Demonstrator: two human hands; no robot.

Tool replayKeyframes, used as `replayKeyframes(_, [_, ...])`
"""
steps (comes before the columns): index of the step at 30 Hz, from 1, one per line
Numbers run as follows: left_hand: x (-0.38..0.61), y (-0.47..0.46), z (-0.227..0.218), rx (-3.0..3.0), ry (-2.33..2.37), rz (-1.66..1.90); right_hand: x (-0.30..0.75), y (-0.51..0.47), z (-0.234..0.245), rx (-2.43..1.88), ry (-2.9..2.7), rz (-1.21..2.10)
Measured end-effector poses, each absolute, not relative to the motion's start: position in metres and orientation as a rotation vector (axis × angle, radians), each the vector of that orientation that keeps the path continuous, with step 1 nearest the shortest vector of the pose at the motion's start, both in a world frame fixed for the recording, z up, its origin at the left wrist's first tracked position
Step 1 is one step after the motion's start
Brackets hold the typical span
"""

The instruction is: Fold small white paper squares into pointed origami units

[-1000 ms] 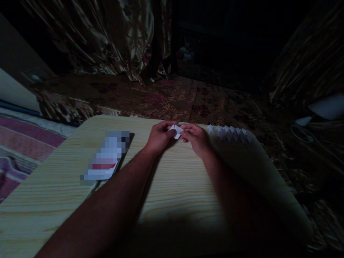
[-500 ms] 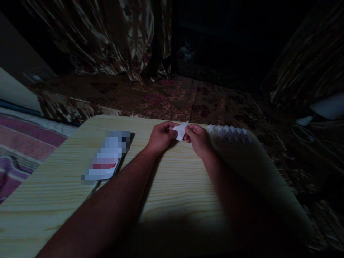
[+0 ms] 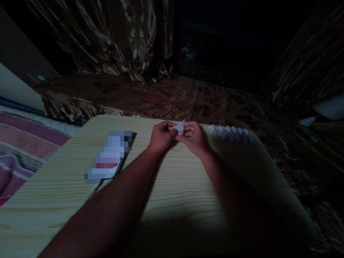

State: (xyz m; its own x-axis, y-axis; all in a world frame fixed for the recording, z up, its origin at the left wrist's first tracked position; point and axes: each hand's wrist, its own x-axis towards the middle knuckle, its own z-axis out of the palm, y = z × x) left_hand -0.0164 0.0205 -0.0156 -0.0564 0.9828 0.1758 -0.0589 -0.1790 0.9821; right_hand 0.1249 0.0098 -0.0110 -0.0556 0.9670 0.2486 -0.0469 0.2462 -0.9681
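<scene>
A small piece of folded white paper point(image 3: 179, 127) is held up near the far edge of the wooden table point(image 3: 172, 186), one sharp point sticking upward. My left hand point(image 3: 162, 137) pinches its left side between thumb and fingers. From the right, my right hand point(image 3: 194, 138) grips the lower right part, its thumb at the bottom edge and its fingers curled behind. The fingers cover part of the paper, so its full shape is hidden. To the right of my right hand, several white folded paper stars point(image 3: 232, 133) lie in rows along the far edge.
A phone-like device point(image 3: 110, 156) with a blurred-out screen lies left of my left forearm, a cable at its near end. Beyond the table are a patterned cloth-covered ledge point(image 3: 161, 96) and curtains point(image 3: 139, 39). A white lamp-like object point(image 3: 331, 107) stands at right; striped bedding point(image 3: 24, 143) is at left.
My right hand has turned and shifted its grip, with its thumb now lower on the paper. Less of the paper shows, and its point has tilted slightly left. The view has shifted a little.
</scene>
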Motion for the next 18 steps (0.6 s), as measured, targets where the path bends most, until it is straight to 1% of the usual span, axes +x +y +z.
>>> replayKeyframes(8, [-0.015, 0.017, -0.013, 1.326, 1.135, 1.392, 0.123, 0.013, -0.018, -0.994, -1.329, 1.035])
replayKeyframes(18, [-0.016, 0.017, -0.012, 1.315, 1.04, 1.338, 0.139, 0.019, -0.015, -0.985, -1.324, 1.213])
